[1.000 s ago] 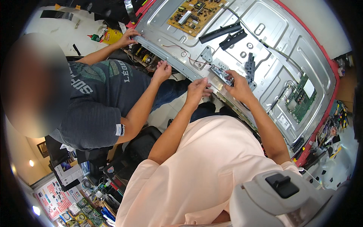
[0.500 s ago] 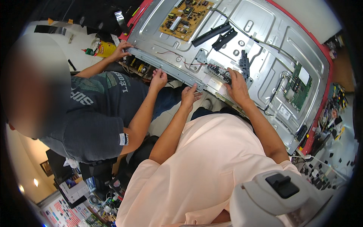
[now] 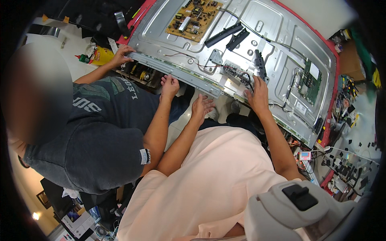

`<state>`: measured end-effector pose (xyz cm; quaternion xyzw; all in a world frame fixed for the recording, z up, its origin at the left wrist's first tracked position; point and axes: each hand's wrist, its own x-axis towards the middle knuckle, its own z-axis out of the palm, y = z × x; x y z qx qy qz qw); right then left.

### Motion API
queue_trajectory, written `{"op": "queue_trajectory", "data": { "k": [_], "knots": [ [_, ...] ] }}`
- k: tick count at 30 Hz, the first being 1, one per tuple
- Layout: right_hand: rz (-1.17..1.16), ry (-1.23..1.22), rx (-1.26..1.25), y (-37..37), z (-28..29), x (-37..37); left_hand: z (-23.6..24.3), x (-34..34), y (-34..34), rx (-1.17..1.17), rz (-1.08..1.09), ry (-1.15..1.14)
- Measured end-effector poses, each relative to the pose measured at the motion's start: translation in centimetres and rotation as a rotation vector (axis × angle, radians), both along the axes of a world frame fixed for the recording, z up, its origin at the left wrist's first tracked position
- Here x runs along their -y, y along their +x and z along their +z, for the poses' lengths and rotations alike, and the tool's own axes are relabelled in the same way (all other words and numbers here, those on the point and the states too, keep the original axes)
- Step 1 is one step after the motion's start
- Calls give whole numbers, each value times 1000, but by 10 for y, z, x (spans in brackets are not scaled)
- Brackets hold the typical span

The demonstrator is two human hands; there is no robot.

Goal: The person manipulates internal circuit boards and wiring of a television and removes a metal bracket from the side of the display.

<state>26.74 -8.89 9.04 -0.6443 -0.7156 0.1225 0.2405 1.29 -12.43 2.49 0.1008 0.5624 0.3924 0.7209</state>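
A red-edged bench point(image 3: 329, 116) carries a large bare-metal screen back panel point(image 3: 265, 24), which covers most of it and slants from eleven o'clock down to four o'clock. On the panel, a tan circuit board point(image 3: 195, 18) lies at twelve o'clock, two black bars point(image 3: 229, 35) just right of it, a green board point(image 3: 310, 82) at three o'clock, and a small board with wires point(image 3: 237, 74) near the panel's lower edge at the centre. At nine o'clock, off the panel's left end, a yellow packet point(image 3: 100, 56) lies on a white surface point(image 3: 68, 50).
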Motion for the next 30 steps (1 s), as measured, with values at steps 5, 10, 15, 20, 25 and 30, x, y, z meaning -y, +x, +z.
{"op": "queue_trajectory", "data": {
  "k": [5,10,15,20,25,30],
  "knots": [
    [-123,84,-120,16,0,39,-16,14,0,-4,-104,-57],
    [-243,42,-117,39,-4,74,-25,30,-9,-106,-277,-64],
    [-493,238,-185,109,2,113,-40,23,-12,-214,-389,-82],
    [-989,404,-139,205,-3,173,-40,1,-40,-350,-390,-1],
    [-1349,359,-207,296,3,233,-39,-44,-101,-630,-341,182],
    [-1566,554,-307,320,-5,268,-43,-111,-149,-990,-434,459]
  ]
}}
